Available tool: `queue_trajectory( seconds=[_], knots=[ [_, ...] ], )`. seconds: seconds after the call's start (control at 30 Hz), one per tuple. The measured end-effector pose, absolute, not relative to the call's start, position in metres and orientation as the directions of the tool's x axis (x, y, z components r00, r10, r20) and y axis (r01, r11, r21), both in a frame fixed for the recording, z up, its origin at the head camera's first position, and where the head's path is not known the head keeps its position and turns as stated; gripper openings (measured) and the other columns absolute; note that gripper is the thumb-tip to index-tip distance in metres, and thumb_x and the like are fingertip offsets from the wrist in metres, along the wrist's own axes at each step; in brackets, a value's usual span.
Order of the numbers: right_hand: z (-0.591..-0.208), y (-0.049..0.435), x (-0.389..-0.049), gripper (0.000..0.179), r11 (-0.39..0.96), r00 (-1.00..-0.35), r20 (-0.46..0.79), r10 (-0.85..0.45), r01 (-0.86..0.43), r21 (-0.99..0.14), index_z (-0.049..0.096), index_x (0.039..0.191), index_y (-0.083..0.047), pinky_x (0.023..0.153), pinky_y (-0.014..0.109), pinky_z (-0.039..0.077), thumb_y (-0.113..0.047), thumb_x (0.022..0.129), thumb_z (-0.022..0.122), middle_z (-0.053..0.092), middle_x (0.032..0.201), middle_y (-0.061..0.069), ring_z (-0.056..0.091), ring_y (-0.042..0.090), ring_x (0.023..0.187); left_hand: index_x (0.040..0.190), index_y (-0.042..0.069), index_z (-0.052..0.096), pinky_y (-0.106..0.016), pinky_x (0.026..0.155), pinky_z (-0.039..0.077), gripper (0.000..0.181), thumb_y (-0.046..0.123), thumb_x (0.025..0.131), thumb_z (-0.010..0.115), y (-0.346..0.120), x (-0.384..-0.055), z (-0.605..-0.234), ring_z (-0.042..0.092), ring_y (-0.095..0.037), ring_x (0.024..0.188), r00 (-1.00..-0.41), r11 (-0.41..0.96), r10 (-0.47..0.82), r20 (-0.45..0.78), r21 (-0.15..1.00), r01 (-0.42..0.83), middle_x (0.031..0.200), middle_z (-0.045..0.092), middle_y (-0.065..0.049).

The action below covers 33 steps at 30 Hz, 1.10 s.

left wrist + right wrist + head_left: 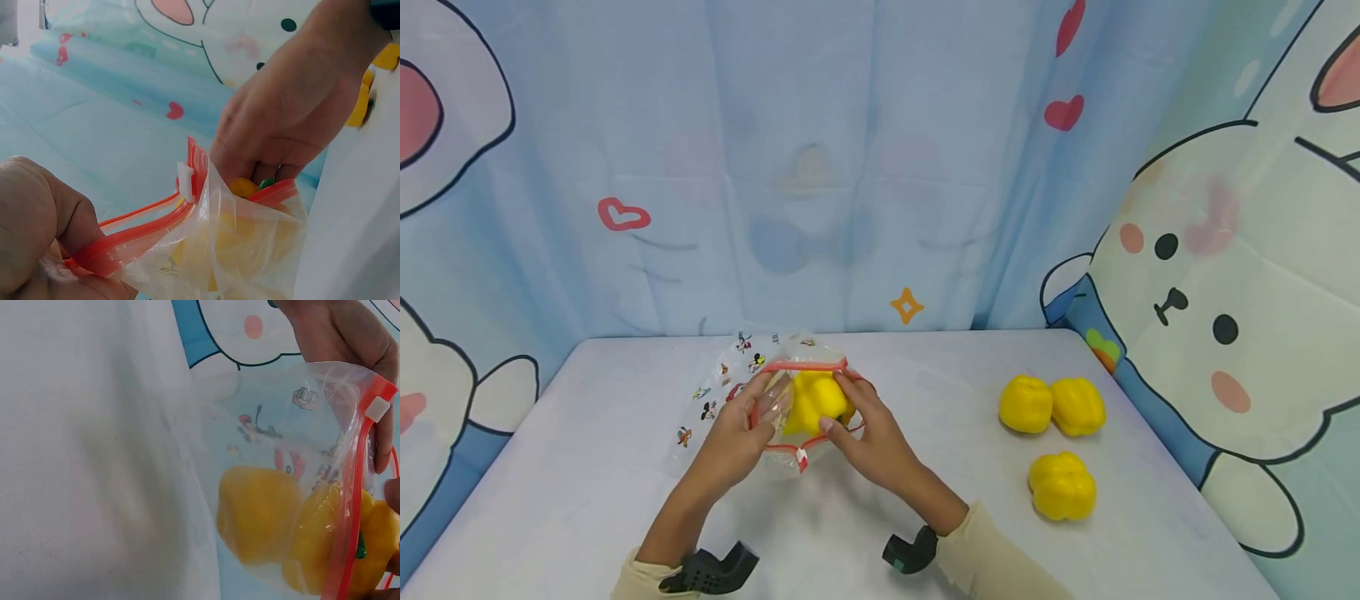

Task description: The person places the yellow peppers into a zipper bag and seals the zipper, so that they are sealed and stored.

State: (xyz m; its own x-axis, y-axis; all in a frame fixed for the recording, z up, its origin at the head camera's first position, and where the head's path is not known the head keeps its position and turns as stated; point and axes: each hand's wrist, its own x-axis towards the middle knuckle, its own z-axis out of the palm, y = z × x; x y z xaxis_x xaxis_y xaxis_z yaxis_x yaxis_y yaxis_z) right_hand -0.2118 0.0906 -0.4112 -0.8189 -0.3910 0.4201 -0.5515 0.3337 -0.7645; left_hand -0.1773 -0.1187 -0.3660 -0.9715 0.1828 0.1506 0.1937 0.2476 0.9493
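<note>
A clear zip bag (711, 404) with a red-edged mouth and small cartoon prints is held up over the white table. My left hand (733, 442) grips the bag's rim on its left side, fingers inside the opening. In my right hand (880, 437) is a yellow bell pepper (812, 402) with a green stem, held by thumb and fingers at the bag's mouth and partly inside. Through the plastic in the right wrist view, another yellow bell pepper (257, 515) shows deeper in the bag. A white slider (377, 409) sits on the red zip.
To the right on the white table (940, 400) are three more yellow bell peppers: one at the left of the rear pair (1026, 404), one beside it (1078, 407) and one nearer (1062, 487). A blue cartoon curtain (850, 167) hangs behind the table.
</note>
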Motion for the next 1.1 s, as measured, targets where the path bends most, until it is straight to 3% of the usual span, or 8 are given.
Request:
queue_trajectory(
  seconds=[0.13, 0.4, 0.73, 0.9, 1.1],
  knots=[
    [-0.409, 0.092, -0.211, 0.052, 0.314, -0.814, 0.415, -0.407, -0.552, -0.773, 0.041, 0.148, -0.006, 0.106, 0.036, 0.038, -0.015, 0.098, 0.055, 0.032, 0.154, 0.008, 0.032, 0.02, 0.14, 0.153, -0.001, 0.022, -0.027, 0.102, 0.037, 0.062, -0.005, 0.095, 0.045, -0.119, -0.177, -0.366, 0.04, -0.021, 0.135, -0.967, 0.173, 0.197, 0.159, 0.966, 0.194, 0.15, 0.039, -0.011],
    [-0.414, 0.086, -0.21, 0.05, 0.338, -0.753, 0.395, -0.526, -0.611, -0.716, 0.048, 0.142, -0.002, 0.103, 0.031, 0.04, -0.012, 0.095, 0.063, 0.038, 0.151, 0.014, 0.04, 0.022, 0.136, 0.152, -0.006, 0.014, -0.029, 0.105, 0.033, 0.064, -0.005, 0.096, 0.044, -0.116, -0.175, -0.367, 0.037, -0.025, 0.137, -0.947, 0.113, 0.287, 0.147, 0.976, 0.186, 0.153, 0.033, -0.018],
    [-0.407, 0.099, -0.206, 0.048, 0.337, -0.747, 0.446, -0.493, -0.636, -0.694, 0.049, 0.143, -0.007, 0.105, 0.035, 0.039, -0.011, 0.096, 0.06, 0.047, 0.146, 0.002, 0.041, 0.013, 0.134, 0.152, -0.007, 0.014, -0.027, 0.103, 0.035, 0.064, -0.01, 0.092, 0.039, -0.12, -0.177, -0.366, 0.038, -0.025, 0.136, -0.955, 0.064, 0.245, 0.164, 0.981, 0.185, 0.152, 0.033, -0.019],
    [-0.406, 0.113, -0.204, 0.04, 0.243, -0.726, 0.49, -0.482, -0.648, -0.722, 0.053, 0.138, -0.005, 0.095, 0.035, 0.049, -0.006, 0.098, 0.055, 0.059, 0.133, 0.007, 0.057, 0.021, 0.121, 0.152, -0.006, 0.013, -0.026, 0.103, 0.035, 0.065, -0.011, 0.092, 0.038, -0.119, -0.178, -0.365, 0.038, -0.025, 0.137, -0.955, 0.04, 0.254, 0.156, 0.984, 0.172, 0.153, 0.032, -0.018],
    [-0.389, 0.128, -0.192, 0.034, 0.18, -0.705, 0.589, -0.395, -0.689, -0.702, 0.057, 0.126, 0.012, 0.086, 0.04, 0.054, 0.013, 0.092, 0.053, 0.067, 0.111, 0.021, 0.065, 0.035, 0.102, 0.152, -0.004, 0.017, -0.025, 0.103, 0.035, 0.064, -0.009, 0.093, 0.041, -0.117, -0.178, -0.364, 0.038, -0.023, 0.137, -0.964, 0.066, 0.227, 0.141, 0.985, 0.16, 0.152, 0.034, -0.017]
  ],
)
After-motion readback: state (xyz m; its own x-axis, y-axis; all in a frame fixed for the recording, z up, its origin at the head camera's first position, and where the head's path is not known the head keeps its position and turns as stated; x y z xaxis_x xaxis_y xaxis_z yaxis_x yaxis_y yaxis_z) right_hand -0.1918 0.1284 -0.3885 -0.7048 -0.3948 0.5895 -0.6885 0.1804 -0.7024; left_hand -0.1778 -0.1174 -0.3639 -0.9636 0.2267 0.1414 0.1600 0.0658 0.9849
